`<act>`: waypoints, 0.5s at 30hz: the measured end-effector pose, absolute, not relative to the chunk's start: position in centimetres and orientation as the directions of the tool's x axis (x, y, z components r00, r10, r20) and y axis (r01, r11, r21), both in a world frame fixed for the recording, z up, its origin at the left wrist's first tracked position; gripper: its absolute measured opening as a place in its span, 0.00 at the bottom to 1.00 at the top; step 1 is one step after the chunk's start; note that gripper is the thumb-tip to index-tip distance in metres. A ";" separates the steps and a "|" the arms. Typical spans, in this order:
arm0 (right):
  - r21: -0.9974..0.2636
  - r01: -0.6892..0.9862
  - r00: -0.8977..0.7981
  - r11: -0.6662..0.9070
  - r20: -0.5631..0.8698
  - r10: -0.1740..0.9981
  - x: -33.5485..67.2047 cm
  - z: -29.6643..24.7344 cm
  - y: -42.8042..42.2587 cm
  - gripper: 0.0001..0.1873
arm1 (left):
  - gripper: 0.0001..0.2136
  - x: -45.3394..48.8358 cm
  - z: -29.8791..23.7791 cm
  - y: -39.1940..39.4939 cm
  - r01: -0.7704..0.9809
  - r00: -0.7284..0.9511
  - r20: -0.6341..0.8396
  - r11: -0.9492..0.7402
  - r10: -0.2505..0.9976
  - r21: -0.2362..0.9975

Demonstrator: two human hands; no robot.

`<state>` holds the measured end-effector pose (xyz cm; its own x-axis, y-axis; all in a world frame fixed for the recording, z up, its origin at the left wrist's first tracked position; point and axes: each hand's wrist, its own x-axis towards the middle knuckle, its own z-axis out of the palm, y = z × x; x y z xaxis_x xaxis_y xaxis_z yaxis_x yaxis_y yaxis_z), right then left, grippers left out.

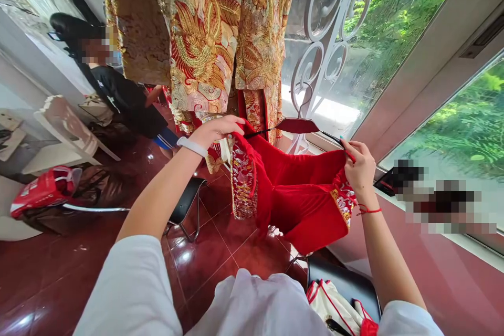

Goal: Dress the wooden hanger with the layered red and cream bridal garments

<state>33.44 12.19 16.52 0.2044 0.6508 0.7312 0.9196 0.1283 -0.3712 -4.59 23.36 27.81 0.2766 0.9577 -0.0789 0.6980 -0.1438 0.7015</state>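
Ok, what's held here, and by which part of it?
The red garment, by opposite ends of its upper edge: left grip on one, right grip on the other, both near the hanger.

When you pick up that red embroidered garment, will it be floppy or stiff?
The red embroidered garment would probably flop, since its plain cloth hangs in folds. Its embroidered panel might bend less, being densely covered in shiny decoration.
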 end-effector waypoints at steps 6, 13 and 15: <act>-0.405 0.904 0.219 0.135 0.711 0.669 32.0 15.7 11.2 0.31 | 0.13 2.3 28.1 19.8 0.866 0.354 -0.109 -0.281 0.929 0.414; -0.522 0.826 0.247 0.213 0.675 0.695 31.4 15.2 11.7 0.30 | 0.15 2.2 25.1 18.4 0.908 0.414 0.284 -0.414 0.865 -0.064; -0.604 0.747 0.280 0.279 0.666 0.692 32.1 14.8 11.6 0.28 | 0.15 1.6 24.6 18.9 0.879 0.476 0.312 -0.460 0.822 -0.127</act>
